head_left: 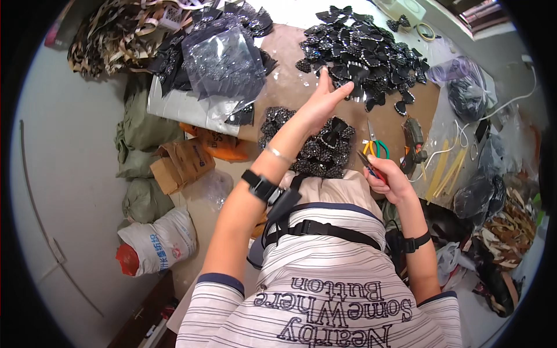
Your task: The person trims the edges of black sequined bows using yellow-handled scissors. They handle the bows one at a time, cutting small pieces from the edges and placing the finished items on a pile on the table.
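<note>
My left hand (325, 103) reaches out to the near edge of a large pile of black bows (371, 49) with shiny trim. Its thumb and forefinger are spread apart, and I make out nothing held between them. Closed around a small pair of red-handled pliers (378, 173) is my right hand (394, 182), at the table's front edge; the dark tips point up and left. Scissors (376, 148) with green and yellow handles lie just beyond it. Under my left forearm, a heap of sparkly black bows (325, 153) rests by my lap, partly hidden by the arm.
A clear plastic bag (223, 64) lies over black pieces at the left. Right of the scissors sit a glue gun (413, 139) with a white cord and yellowish glue sticks (449, 171). A cardboard box (181, 165) and sacks (159, 240) stand on the left below the table.
</note>
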Available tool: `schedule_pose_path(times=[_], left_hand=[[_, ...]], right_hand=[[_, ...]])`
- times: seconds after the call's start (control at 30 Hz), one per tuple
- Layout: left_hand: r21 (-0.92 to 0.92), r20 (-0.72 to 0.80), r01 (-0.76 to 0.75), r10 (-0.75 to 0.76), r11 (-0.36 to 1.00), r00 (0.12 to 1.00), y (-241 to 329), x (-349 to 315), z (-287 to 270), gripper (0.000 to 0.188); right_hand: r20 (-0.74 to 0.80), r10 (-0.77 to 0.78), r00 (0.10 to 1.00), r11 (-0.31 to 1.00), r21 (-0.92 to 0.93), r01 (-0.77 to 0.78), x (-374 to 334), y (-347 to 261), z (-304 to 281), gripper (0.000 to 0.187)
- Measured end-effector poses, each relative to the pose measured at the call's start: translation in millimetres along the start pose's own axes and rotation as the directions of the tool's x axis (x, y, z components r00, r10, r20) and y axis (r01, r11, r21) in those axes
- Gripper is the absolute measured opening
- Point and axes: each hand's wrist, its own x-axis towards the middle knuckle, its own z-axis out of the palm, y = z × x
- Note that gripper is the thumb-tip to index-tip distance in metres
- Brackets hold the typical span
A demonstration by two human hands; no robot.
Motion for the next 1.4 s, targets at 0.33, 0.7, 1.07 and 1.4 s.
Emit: schedule_pose_path(times=[0.33, 0.7, 1.07, 1.4], left_hand=[[0.934, 0.187, -0.267, 0.312, 0.239, 0.931, -111.3, -10.9, -33.5, 0.037], [0.233, 0.026, 0.043, -0.051, 0.972, 0.998, -66.3, -84.1, -49.6, 0.035], [-0.043, 0.042, 0.073, -0.071, 0.996, 0.997, -61.8, -125.0, -57.2, 0.029], [0.027, -0.016, -0.096, 0.096, 0.995, 0.995, -63.9, -137.6, -66.4, 0.026]], right_hand=[[-0.224, -0.213, 0.951, 0.97, -0.161, 0.18, 3.3, 27.0, -11.3, 0.038], [-0.191, -0.548, 0.814, 0.646, -0.715, 0.268, 61.0, 33.6, 10.9, 0.038], [-0.106, -0.543, 0.833, 0.565, -0.78, 0.269, 44.5, 26.0, 43.3, 0.038], [-0.136, -0.561, 0.816, 0.373, -0.922, 0.103, 16.2, 4.2, 74.6, 0.036]])
